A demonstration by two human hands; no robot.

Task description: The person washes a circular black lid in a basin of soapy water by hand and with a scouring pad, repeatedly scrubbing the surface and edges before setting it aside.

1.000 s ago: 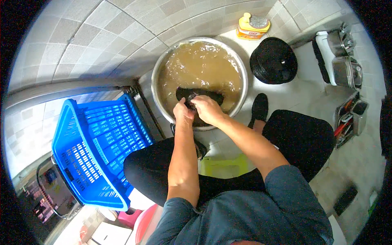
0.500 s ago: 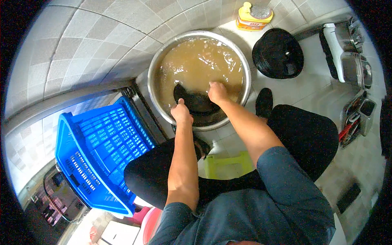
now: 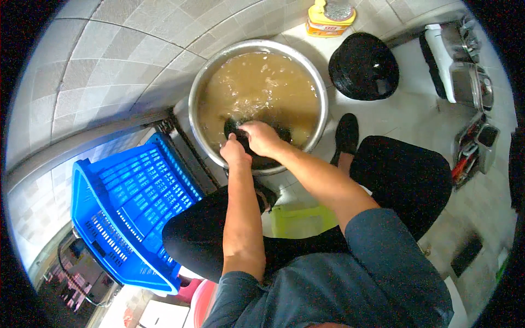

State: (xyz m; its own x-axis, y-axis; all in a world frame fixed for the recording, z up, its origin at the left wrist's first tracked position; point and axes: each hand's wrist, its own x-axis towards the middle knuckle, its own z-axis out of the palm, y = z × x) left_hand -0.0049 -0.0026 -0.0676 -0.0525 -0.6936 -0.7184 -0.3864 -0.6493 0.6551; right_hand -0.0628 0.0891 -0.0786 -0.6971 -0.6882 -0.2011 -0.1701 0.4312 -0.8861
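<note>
A wide metal basin [image 3: 322, 104] holds murky brown water with bubbles and small floating bits. A black bowl [image 3: 232, 127] is partly under the water at the basin's near side. My left hand [image 3: 235, 150] is closed on its near left rim, thumb on top. Close beside it, my right hand [image 3: 260, 136] presses its curled fingers down at the bowl's inner side. Whatever those fingers may hold is hidden. Dark water hides most of the bowl's shape.
Right of the basin stands a stack of black bowls [image 3: 364, 66], with a yellow detergent jug [image 3: 330, 19] behind. A blue plastic crate [image 3: 145, 180] leans at the left. Below the basin is a lime-green stool [image 3: 301, 221]. Metal containers [image 3: 467, 85] line the right.
My right hand has moved left across the bowl, up against my left hand. The view has shifted slightly, and my left hand still grips the rim.
</note>
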